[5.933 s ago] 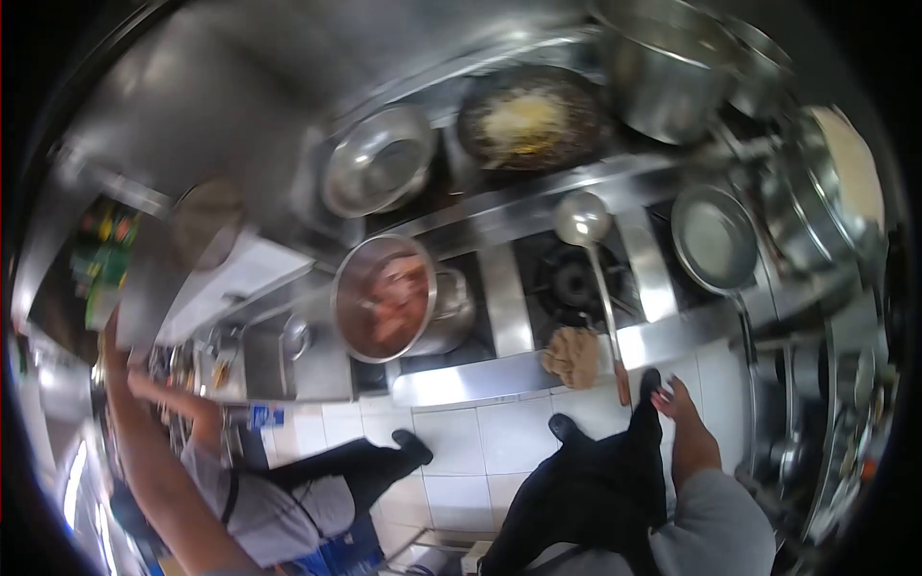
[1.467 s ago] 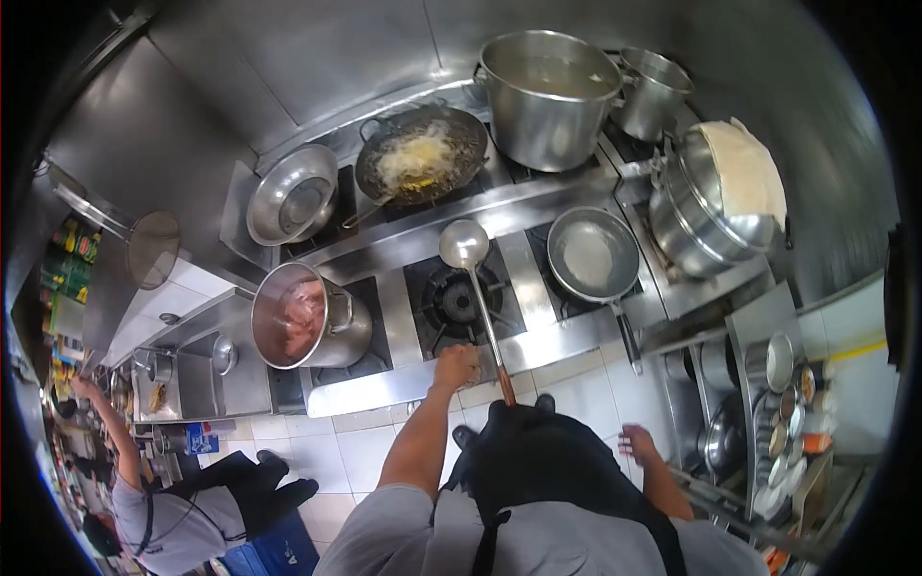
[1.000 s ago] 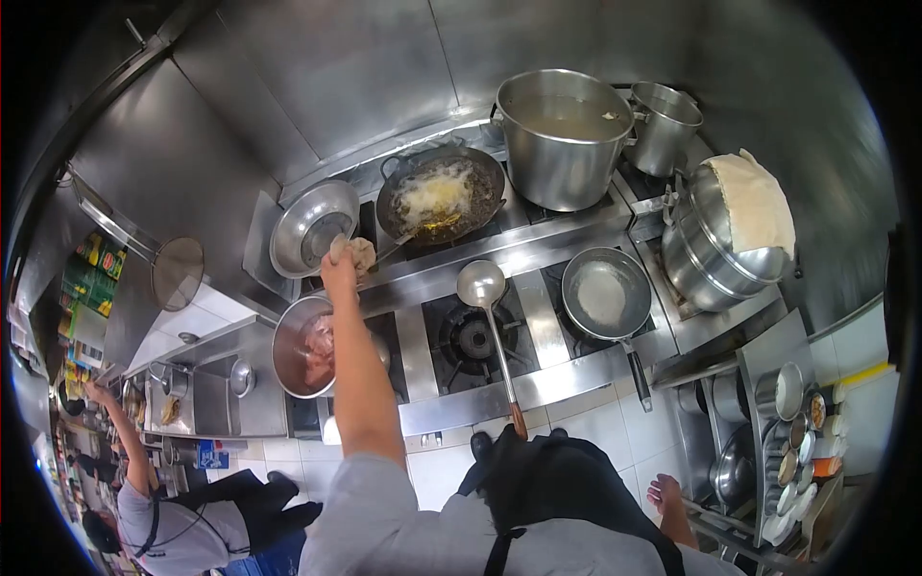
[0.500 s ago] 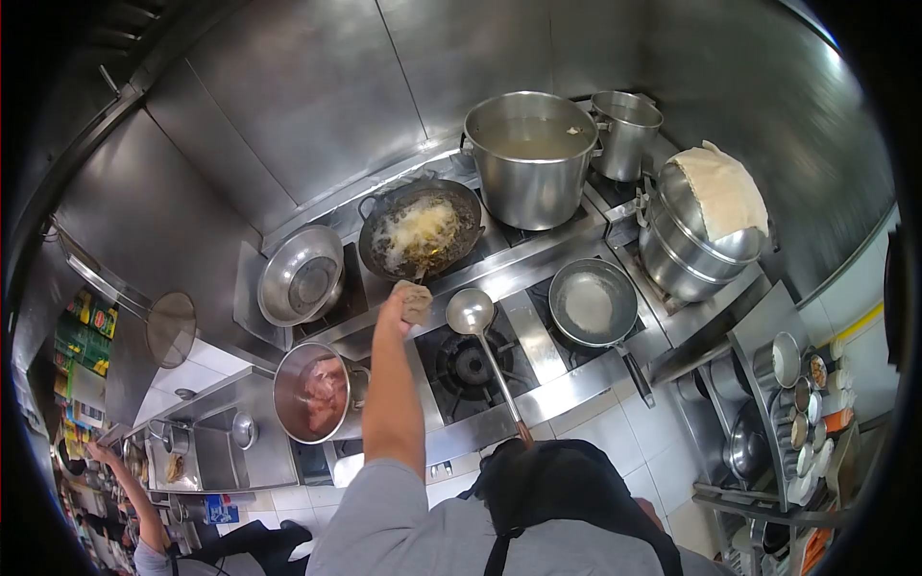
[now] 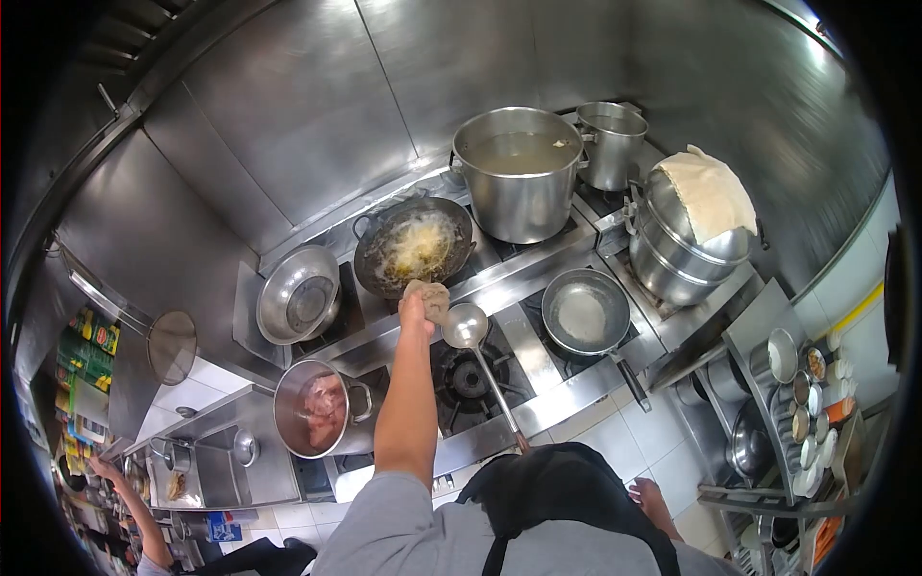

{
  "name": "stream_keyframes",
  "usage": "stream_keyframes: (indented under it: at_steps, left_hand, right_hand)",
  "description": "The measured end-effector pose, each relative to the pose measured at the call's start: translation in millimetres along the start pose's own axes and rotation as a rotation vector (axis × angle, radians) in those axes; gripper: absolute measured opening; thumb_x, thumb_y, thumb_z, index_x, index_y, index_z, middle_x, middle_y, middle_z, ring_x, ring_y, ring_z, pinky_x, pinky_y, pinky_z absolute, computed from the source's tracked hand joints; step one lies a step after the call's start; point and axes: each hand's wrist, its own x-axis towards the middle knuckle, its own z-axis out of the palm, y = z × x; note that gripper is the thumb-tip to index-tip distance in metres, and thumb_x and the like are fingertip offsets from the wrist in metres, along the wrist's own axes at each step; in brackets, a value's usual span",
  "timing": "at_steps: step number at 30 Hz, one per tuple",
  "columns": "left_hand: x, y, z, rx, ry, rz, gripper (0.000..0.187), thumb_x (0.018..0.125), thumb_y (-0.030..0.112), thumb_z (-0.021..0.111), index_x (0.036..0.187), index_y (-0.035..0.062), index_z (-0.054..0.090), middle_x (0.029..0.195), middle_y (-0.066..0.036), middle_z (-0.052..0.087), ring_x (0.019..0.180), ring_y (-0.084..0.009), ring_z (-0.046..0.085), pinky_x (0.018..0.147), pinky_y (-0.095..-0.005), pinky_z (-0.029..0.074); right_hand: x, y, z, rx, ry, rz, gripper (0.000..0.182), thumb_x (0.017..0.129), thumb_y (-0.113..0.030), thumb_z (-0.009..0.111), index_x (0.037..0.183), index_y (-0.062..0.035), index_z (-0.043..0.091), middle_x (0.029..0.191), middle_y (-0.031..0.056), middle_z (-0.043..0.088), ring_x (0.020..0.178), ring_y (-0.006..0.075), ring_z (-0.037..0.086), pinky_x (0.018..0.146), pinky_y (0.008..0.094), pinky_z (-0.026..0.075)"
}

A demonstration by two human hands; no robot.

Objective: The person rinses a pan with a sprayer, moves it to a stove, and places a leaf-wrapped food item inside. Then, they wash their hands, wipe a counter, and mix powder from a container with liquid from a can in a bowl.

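work: you hold a cloth (image 5: 429, 300) bunched in your left hand (image 5: 415, 312), fingers clamped on it, at the front rim of the wok (image 5: 414, 252)
cloth spot: on the steel ledge just beside the ladle (image 5: 467, 326) bowl
done/left: wok full of frying food, not yet moved or gripped, I judge; wiping or grabbing barely begun
right hand (image 5: 654, 499): low by your hip, fingers loosely apart, holding nothing
pots: two tall, one stacked steamer (image 5: 684, 235)
pans: one empty
bowls: one empty, one with meat (image 5: 314, 408)
ladles: one
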Motion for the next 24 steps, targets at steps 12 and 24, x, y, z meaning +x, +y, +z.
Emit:
stream_keyframes:
  at_steps: [12,24]
  left_hand:
    - [-40.8,14.6,23.6,0.103,-0.068,0.068,0.013,0.088,0.006,0.054,0.095,-0.0019,0.061,0.09,-0.02,0.068,0.071,-0.03,0.07,0.058,-0.0401,0.058]
    - [-42.6,3.1,18.6,0.178,-0.099,0.171,0.01,0.088,0.004,0.054,0.092,0.0009,0.062,0.085,-0.014,0.068,0.07,-0.0242,0.07,0.059,-0.0363,0.059]
  right_hand:
    - [27.9,25.0,-17.9,-0.076,-0.033,0.032,0.032,0.095,-0.023,0.055,0.124,-0.0118,0.055,0.108,0.0114,0.061,0.085,0.0279,0.061,0.074,0.045,0.054]
    - [33.4,38.2,-26.8,-0.078,-0.157,-0.101,0.026,0.096,-0.023,0.055,0.12,-0.0124,0.056,0.105,0.0113,0.06,0.088,0.0287,0.061,0.075,0.0458,0.053]
